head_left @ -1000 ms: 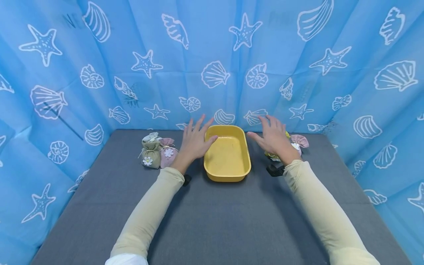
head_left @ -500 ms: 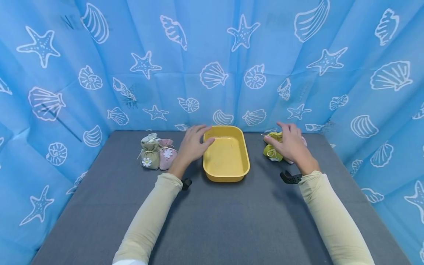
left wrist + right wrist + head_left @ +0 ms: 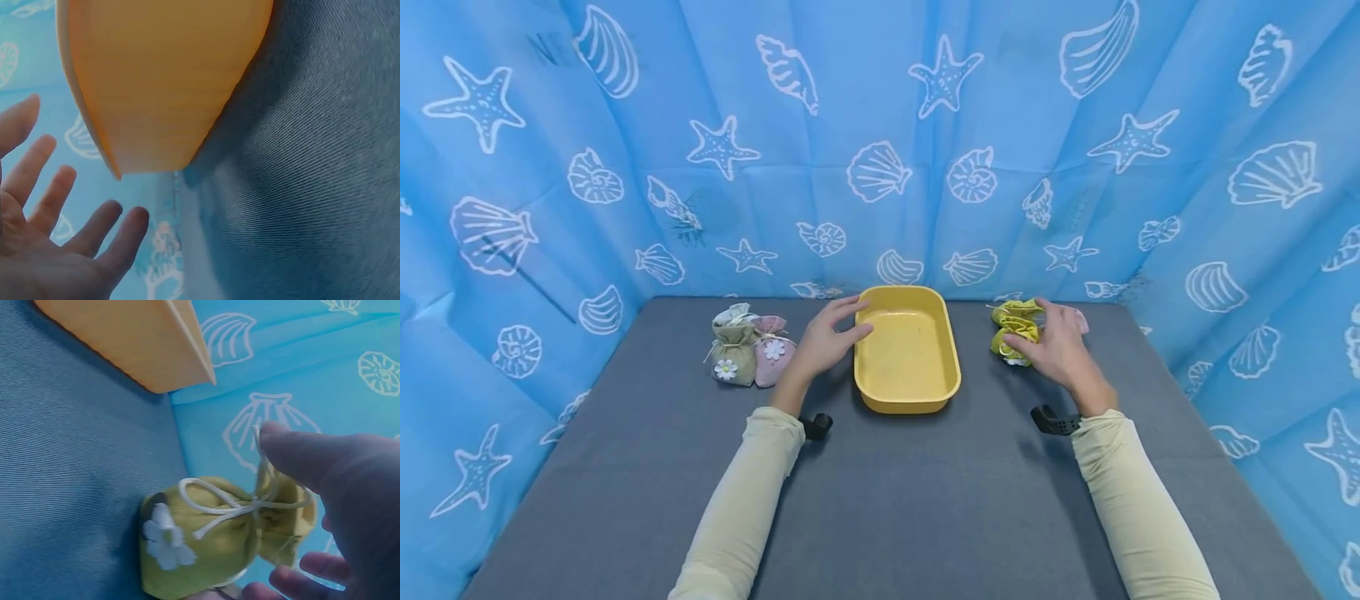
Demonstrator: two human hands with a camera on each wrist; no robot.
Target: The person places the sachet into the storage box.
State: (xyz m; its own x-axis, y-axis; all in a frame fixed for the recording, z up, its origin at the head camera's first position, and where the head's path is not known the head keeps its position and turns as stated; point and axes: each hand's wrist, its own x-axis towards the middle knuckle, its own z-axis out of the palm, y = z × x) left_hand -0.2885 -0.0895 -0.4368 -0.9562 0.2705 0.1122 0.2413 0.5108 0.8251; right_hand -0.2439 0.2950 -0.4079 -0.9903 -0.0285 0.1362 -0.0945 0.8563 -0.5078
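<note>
My right hand (image 3: 1062,348) is at a yellow-green drawstring pouch (image 3: 1013,342), thumb and fingers spread on either side of its gathered neck. In the right wrist view the pouch (image 3: 206,544) bears a white flower and a white cord bow, and the thumb tip overlaps a cord end. A pink pouch (image 3: 1081,322) shows partly behind this hand. My left hand (image 3: 823,340), fingers spread and holding nothing, is at the left rim of a yellow rectangular tub (image 3: 907,407). The left wrist view shows its fingers beside the tub's outer wall (image 3: 156,94).
To the left stand a grey-green pouch (image 3: 734,354) and a pink pouch (image 3: 772,354), each with a flower. Grey cloth (image 3: 895,500) covers the table. A blue curtain (image 3: 820,192) with shells and starfish closes off the back and sides.
My right hand has moved right and lowered from beside the tub to the yellow-green pouch. My left hand has shifted slightly left and down along the tub's rim.
</note>
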